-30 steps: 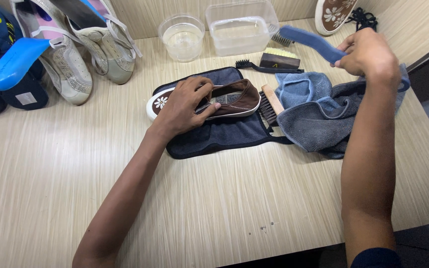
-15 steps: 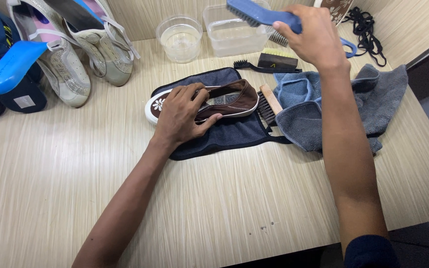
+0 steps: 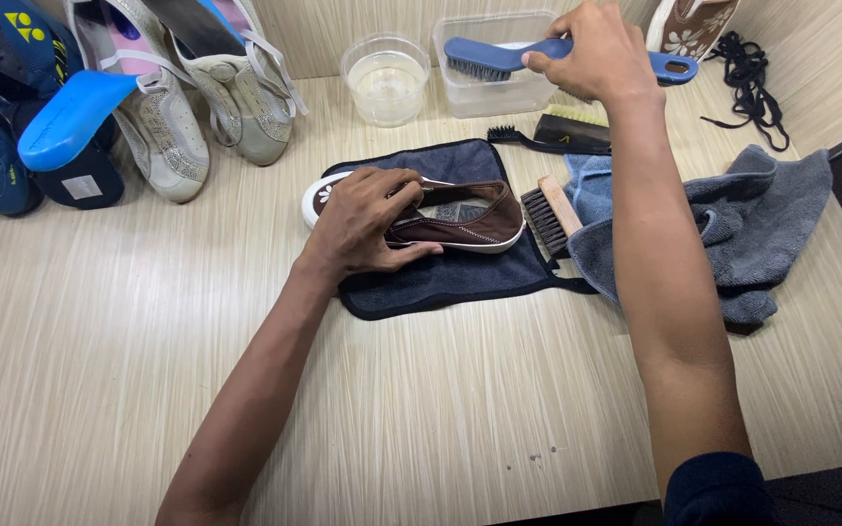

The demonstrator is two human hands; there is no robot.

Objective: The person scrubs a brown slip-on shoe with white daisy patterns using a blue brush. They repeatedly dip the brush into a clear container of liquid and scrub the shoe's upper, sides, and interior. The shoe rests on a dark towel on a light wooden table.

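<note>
My left hand (image 3: 367, 222) rests on a brown slip-on shoe (image 3: 460, 219) with a white sole, which lies on a dark blue cloth (image 3: 440, 282). At the back of the table my right hand (image 3: 594, 51) holds a blue-handled brush (image 3: 499, 56), bristles down, over a clear rectangular tub (image 3: 494, 93).
A clear round cup of water (image 3: 385, 83) stands left of the tub. A wooden brush (image 3: 548, 212), a small black brush (image 3: 538, 141) and grey-blue towels (image 3: 743, 229) lie to the right. Several sneakers (image 3: 158, 107) crowd the back left. Black laces (image 3: 747, 83) lie at the back right.
My right hand has carried the blue brush from the right side of the table leftward to above the clear tub. The left hand has stayed on the brown shoe.
</note>
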